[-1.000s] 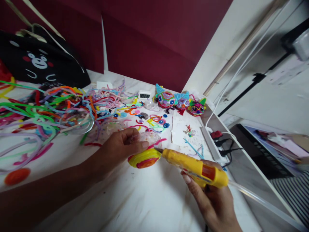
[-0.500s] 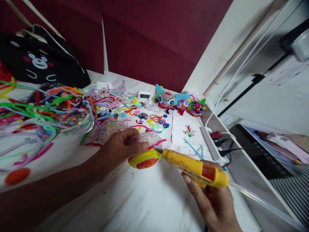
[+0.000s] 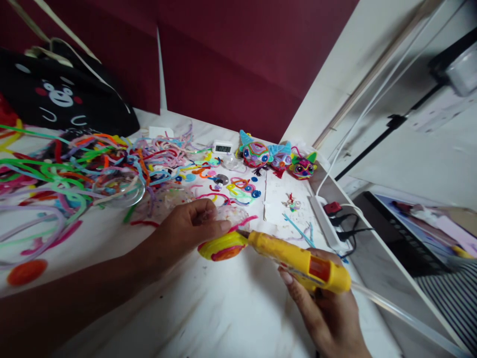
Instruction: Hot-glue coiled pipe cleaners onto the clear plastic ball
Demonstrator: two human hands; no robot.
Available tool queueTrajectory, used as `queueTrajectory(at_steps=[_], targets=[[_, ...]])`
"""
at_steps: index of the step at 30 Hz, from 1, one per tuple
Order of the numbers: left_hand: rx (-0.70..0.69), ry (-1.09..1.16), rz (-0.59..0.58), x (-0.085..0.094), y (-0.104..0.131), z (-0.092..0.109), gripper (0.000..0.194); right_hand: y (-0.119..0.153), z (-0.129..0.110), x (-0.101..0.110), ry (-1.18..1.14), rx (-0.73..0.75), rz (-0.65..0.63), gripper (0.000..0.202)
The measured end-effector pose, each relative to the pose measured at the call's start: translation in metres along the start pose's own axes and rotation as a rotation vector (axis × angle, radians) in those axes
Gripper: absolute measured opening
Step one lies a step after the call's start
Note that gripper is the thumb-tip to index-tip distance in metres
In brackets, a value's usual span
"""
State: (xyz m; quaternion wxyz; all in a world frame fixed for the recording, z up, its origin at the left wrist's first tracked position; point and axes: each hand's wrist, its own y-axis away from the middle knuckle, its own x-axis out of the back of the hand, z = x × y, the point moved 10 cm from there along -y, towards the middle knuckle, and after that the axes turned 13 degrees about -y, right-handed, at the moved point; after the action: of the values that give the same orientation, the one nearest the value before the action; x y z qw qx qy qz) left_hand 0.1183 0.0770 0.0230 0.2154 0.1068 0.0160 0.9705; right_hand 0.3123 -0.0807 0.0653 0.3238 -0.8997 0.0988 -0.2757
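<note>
My left hand [image 3: 194, 223] is closed, thumb and fingers pinching a clear plastic ball [image 3: 233, 215] partly covered with coiled pipe cleaners. The covered side [image 3: 223, 249] shows yellow, pink and orange bands and faces down toward me. A loose pink pipe cleaner end [image 3: 249, 219] sticks out to the right of it. In my right hand [image 3: 328, 303] is a yellow hot glue gun [image 3: 294, 256], held around its handle. Its dark nozzle is at the yellow edge of the ball; whether it touches I cannot tell. A clear glue stick leaves its back end.
A heap of pipe cleaners [image 3: 82, 169] covers the table's left side, near an orange coiled disc [image 3: 27, 272]. Finished animal heads [image 3: 257, 154] stand at the back beside a small digital clock [image 3: 222, 148]. A power strip [image 3: 328, 223] with plugs lies along the right edge.
The glue gun has shifted very slightly left and down along the ball's edge. My left hand and the ball stay nearly in place.
</note>
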Motion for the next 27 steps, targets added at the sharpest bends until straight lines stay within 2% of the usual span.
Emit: queueTrajectory(at_steps=[10, 17, 24, 27], targets=[[0.013, -0.030, 0.043, 0.004, 0.001, -0.001, 0.049, -0.001, 0.009, 0.006, 0.007, -0.066, 0.013, 0.019], [0.015, -0.020, 0.041, 0.004, 0.001, -0.002, 0.049, 0.003, 0.016, 0.008, -0.033, -0.130, 0.039, 0.025], [0.063, -0.037, 0.017, 0.002, 0.005, 0.001, 0.049, 0.001, 0.005, 0.004, 0.018, -0.028, -0.004, 0.022], [0.038, -0.047, 0.014, 0.002, 0.003, 0.002, 0.049, 0.000, 0.001, 0.000, 0.018, -0.022, -0.017, 0.022]])
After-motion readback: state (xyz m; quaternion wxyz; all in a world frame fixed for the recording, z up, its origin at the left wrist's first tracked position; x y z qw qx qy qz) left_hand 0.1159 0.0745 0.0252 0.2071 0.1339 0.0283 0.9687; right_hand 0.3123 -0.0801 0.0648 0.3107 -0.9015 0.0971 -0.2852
